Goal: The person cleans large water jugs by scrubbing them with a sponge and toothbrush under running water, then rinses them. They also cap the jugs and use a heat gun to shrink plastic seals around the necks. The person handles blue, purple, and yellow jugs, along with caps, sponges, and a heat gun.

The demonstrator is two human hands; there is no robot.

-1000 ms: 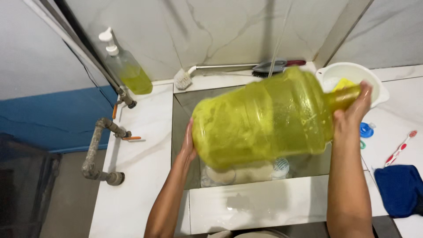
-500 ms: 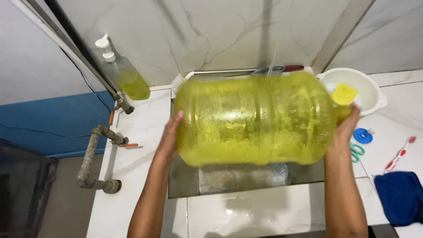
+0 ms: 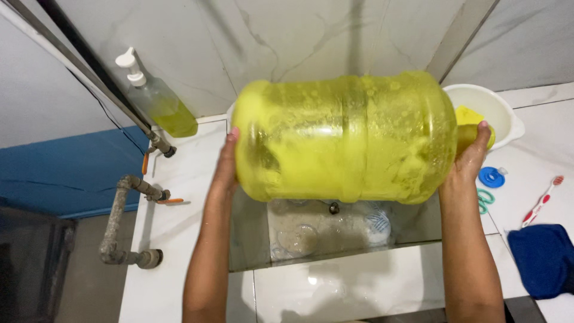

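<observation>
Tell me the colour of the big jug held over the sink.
Translucent yellow-green, with suds inside; the head view shows the jug clearly.

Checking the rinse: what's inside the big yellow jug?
The yellow jug, held sideways over the sink, shows suds and foamy water clinging to its walls. Its tinted plastic hides how much liquid there is.

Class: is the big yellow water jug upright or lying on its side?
On its side: the yellow jug lies level over the sink, left hand at its base, right hand at its neck.
</observation>
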